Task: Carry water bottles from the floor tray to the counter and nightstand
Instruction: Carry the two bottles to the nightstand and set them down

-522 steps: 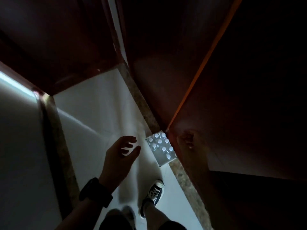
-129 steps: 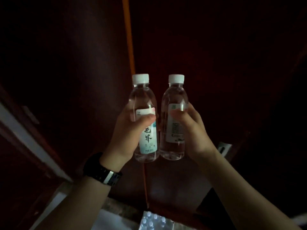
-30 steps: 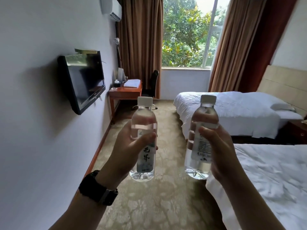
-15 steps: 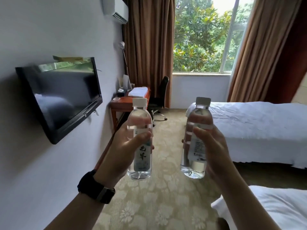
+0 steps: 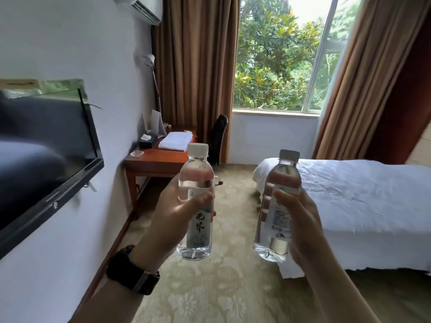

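Observation:
Two clear water bottles with white caps are held upright at chest height in a hotel room. My left hand [image 5: 165,220], with a black watch on its wrist, grips the left bottle [image 5: 196,173] around its label, thumb across the front. My right hand [image 5: 300,220] grips the right bottle [image 5: 281,183] around its middle. The bottles are apart, side by side. A wooden desk [image 5: 161,159] stands ahead on the left against the wall. The floor tray and the nightstand are out of view.
A wall television [image 5: 44,148] juts out at left. On the desk lie a folded white towel [image 5: 176,141] and a tissue box [image 5: 147,142]; a dark chair [image 5: 218,136] stands beside it. A white bed [image 5: 363,201] fills the right. Patterned carpet [image 5: 224,287] runs between wall and bed.
I have moved forward along the wall: television, desk and far bed are closer and larger. The near bed has left the view. Both hands keep their bottles upright.

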Demonstrator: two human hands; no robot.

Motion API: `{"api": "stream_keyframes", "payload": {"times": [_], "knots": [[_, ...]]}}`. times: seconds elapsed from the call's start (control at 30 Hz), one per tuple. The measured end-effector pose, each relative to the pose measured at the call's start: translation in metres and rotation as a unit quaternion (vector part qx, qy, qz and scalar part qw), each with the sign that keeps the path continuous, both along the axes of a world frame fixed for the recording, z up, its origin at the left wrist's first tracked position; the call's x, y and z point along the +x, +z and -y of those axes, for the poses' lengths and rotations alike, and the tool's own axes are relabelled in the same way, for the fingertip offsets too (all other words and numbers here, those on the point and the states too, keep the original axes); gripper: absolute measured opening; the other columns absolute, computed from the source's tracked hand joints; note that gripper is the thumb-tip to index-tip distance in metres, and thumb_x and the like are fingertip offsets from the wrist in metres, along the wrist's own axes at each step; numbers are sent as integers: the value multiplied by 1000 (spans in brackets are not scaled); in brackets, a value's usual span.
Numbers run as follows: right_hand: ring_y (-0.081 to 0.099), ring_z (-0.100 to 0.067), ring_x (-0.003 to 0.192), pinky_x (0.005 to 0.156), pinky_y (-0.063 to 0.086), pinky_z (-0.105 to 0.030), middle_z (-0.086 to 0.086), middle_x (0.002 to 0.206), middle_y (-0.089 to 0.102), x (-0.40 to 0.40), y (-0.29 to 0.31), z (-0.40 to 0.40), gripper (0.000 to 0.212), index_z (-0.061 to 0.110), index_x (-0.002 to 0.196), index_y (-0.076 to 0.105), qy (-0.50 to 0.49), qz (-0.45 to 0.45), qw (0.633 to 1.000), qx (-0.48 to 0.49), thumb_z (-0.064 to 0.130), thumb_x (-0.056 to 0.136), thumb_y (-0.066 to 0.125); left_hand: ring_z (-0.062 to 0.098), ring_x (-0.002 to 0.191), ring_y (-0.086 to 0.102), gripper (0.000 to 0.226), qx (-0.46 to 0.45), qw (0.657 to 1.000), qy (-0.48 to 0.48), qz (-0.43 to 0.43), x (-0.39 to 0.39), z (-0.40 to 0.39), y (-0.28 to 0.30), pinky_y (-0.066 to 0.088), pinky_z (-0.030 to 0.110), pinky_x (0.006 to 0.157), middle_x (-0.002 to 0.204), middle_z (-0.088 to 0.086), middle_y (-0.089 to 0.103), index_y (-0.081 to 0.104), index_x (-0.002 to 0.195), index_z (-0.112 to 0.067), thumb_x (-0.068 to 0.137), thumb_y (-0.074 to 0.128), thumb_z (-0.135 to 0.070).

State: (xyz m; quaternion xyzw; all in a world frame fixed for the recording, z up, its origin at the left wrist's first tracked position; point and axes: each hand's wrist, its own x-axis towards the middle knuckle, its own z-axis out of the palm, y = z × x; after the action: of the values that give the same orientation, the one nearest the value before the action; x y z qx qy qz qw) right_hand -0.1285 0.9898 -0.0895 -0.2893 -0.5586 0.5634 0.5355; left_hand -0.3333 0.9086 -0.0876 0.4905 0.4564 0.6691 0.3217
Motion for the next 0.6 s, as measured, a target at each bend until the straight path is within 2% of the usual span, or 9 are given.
{"api": "stream_keyframes", "payload": {"times": [0.1, 0.2, 0.33, 0.4, 0.53, 0.6], "knots": [[70, -28, 76, 59, 57, -31, -16, 93, 68, -18, 7, -66, 56, 13, 116, 62, -22, 6, 1000, 3, 38, 67, 72, 30, 70, 69, 53, -7, 1000, -27, -1, -23, -75, 7, 57, 34, 65, 89, 22, 67, 61, 111, -10, 68, 73, -37], [69, -27, 76, 59, 58, -30, -14, 93, 67, -27, 10, -124, 47, 14, 117, 62, -26, -8, 1000, -8, 30, 73, 69, 32, 71, 69, 55, -20, 999, -46, 2, -36, -140, 11, 57, 34, 66, 89, 21, 66, 61, 110, -9, 66, 74, -39], [69, -22, 72, 60, 60, -31, -9, 86, 67, -35, 6, -201, 59, 15, 113, 63, -36, -24, 999, -10, 40, 61, 74, 31, 72, 70, 57, -32, 997, -63, 4, -41, -224, 7, 57, 32, 66, 94, 22, 68, 61, 112, -13, 64, 75, -40], [69, -21, 71, 60, 60, -31, -5, 83, 68, -31, 0, -240, 60, 13, 113, 62, -51, -29, 998, -9, 40, 61, 74, 31, 73, 71, 59, -39, 997, -68, -3, -36, -265, 4, 57, 32, 66, 94, 19, 69, 61, 112, -14, 62, 75, -42], [73, -18, 73, 59, 57, -26, 3, 81, 73, 2, -4, -310, 39, 20, 108, 64, -98, -13, 995, 11, 33, 72, 70, 34, 72, 72, 55, -45, 995, -89, -3, -5, -349, 3, 60, 36, 66, 89, 15, 71, 63, 106, -20, 58, 76, -42], [74, -18, 78, 62, 57, -26, 6, 84, 74, 28, -4, -336, 42, 26, 107, 66, -133, -7, 991, 18, 41, 68, 71, 34, 71, 72, 46, -39, 992, -121, -3, 21, -391, 6, 60, 36, 65, 85, 13, 72, 66, 99, -23, 58, 76, -40]]}}
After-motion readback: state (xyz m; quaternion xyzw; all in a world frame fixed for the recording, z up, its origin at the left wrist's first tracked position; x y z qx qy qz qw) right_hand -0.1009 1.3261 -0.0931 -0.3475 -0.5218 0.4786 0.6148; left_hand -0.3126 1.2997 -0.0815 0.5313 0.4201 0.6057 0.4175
